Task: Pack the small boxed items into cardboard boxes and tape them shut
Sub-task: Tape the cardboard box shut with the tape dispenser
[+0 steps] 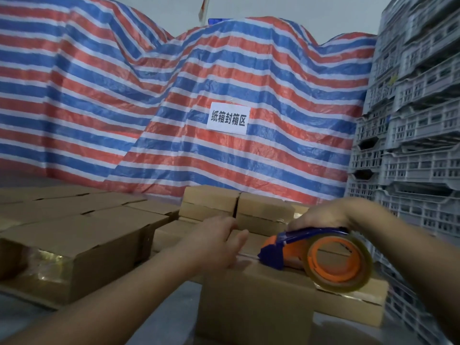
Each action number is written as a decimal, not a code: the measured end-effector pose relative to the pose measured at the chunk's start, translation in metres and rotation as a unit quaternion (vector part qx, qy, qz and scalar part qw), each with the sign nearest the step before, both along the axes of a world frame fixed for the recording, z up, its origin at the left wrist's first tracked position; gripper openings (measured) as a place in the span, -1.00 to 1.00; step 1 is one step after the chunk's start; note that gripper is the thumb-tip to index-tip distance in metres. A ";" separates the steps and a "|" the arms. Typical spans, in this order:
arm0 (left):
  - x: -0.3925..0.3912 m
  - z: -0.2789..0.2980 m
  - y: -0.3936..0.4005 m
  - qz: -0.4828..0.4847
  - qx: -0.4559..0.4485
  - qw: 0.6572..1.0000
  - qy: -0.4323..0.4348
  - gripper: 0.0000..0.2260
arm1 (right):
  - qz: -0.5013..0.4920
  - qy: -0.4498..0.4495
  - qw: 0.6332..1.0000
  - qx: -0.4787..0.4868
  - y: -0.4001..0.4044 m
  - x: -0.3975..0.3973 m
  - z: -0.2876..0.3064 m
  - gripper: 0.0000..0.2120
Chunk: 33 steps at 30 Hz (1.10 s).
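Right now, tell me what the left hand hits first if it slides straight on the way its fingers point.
Probably the two stacked cardboard boxes behind the box being taped. The left hand lies open on that box's top, fingers pointing away and slightly right. Depth is uncertain.

One text can be read: a white paper sign (228, 118) stuck on the striped red, white and blue tarpaulin (124, 95), near the middle of its draped front and above the stacked cardboard boxes (239, 210). It carries five bold black Chinese characters in a single row, 纸箱封箱区 (carton sealing area). The sheet sits slightly tilted, its right end lower than its left. No print can be made out on the boxes, the tape dispenser (316, 257) or the grey crates (418, 120) at the right edge.
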<state>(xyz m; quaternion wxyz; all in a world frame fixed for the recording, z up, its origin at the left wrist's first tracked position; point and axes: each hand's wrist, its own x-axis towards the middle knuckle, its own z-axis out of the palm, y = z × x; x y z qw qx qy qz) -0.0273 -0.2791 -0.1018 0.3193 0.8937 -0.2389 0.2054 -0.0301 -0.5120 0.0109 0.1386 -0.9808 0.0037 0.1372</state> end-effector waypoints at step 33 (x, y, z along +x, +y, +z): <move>-0.028 -0.002 -0.088 -0.118 0.324 0.938 0.001 -0.21 | 0.006 -0.048 0.997 0.058 -0.113 -0.042 -0.052 -0.56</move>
